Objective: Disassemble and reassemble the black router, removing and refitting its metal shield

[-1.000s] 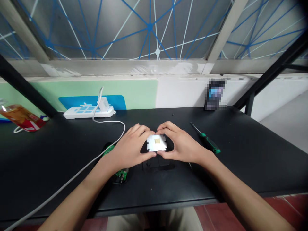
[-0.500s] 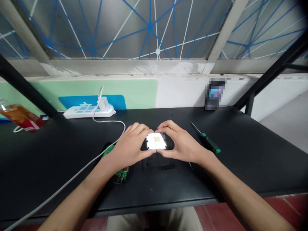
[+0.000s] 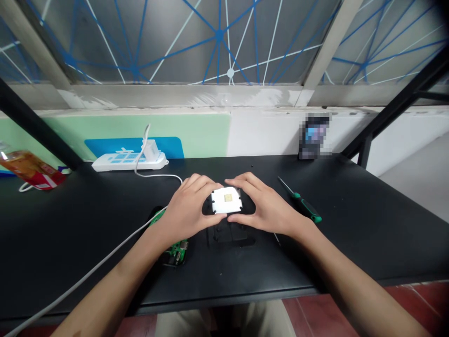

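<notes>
A small bright plate [image 3: 219,204] with dark notches along its edges and a beige square in the middle looks like a heat sink. My left hand [image 3: 187,201] pinches it between the thumb below and the fingers above, at its left side. My right hand [image 3: 264,203] curves round the right side; its thumb and index finger are apart, with a narrow gap to the plate's edges. Partly under my left forearm lies a green circuit board [image 3: 180,250] in a dark case. Dark pieces [image 3: 229,234] on the table below the plate are hard to make out.
A green-and-black screwdriver [image 3: 305,207] lies right of my right hand. Thin metal shows [image 3: 277,239] beside my right wrist. A white power strip [image 3: 129,161] stands at the back, its cable [image 3: 105,260] running beneath my left arm. A drink bottle [image 3: 33,168] lies far left.
The plate has shifted slightly up and to the left, tilting a little. My right thumb and index finger have spread away from its edges, while my left hand keeps its pinch.
</notes>
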Demonstrator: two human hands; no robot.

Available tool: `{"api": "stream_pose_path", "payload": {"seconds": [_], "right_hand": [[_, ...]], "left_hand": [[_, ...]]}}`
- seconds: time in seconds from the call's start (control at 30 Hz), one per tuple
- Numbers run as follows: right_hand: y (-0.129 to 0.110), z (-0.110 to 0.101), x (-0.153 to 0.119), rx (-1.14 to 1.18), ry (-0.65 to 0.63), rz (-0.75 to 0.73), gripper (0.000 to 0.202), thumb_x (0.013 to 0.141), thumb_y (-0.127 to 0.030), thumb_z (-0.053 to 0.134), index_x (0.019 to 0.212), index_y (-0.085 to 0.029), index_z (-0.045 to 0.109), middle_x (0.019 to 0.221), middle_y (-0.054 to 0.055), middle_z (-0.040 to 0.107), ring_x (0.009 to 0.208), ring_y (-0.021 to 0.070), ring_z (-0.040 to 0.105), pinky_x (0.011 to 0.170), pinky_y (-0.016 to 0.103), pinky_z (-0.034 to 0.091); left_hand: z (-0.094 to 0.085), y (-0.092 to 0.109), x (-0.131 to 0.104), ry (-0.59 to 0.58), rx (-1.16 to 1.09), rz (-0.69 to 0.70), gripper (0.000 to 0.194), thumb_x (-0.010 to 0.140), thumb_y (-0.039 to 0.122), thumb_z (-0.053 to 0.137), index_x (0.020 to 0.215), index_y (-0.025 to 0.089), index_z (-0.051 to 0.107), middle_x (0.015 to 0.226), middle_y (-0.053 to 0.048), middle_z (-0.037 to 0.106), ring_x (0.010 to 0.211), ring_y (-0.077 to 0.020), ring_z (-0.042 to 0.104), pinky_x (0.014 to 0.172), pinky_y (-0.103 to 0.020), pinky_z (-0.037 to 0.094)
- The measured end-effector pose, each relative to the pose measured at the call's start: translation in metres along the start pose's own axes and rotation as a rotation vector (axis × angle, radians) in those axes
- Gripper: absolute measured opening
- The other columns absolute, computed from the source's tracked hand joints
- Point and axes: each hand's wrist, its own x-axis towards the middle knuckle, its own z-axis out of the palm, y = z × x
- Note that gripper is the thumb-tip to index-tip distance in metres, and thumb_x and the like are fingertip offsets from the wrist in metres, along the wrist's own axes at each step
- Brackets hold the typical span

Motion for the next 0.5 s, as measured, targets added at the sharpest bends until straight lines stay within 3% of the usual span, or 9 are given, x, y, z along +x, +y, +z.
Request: {"api": "stream_pose_path", "payload": {"seconds": [0.3, 0.5], "right_hand": [[0.0021, -0.0007, 0.0002, -0.016, 0.012, 0.008, 0.075, 0.082, -0.05, 0.074, 0.145, -0.027, 0.042, 0.131, 0.012, 0.055, 0.117, 0.0284, 0.06, 0.098, 0.047, 0.054], [0.0052, -0.0004, 0.0004, -0.022, 0.03, 0.007, 0.064, 0.085, -0.046, 0.072, 0.141, -0.026, 0.047, 0.127, 0.01, 0.056, 0.114, 0.0254, 0.061, 0.097, 0.044, 0.055]], "left_hand": [[-0.0015, -0.0032, 0.0008, 0.04, -0.002, 0.013, 0.044, 0.08, 0.029, 0.081, 0.116, 0.02, 0.058, 0.109, -0.004, 0.064, 0.098, -0.0248, 0.055, 0.084, -0.04, 0.047], [-0.0012, -0.0033, -0.0002, 0.06, 0.006, 0.019, 0.045, 0.079, 0.028, 0.082, 0.116, 0.019, 0.059, 0.107, -0.005, 0.064, 0.097, -0.0248, 0.055, 0.083, -0.04, 0.048]]}}
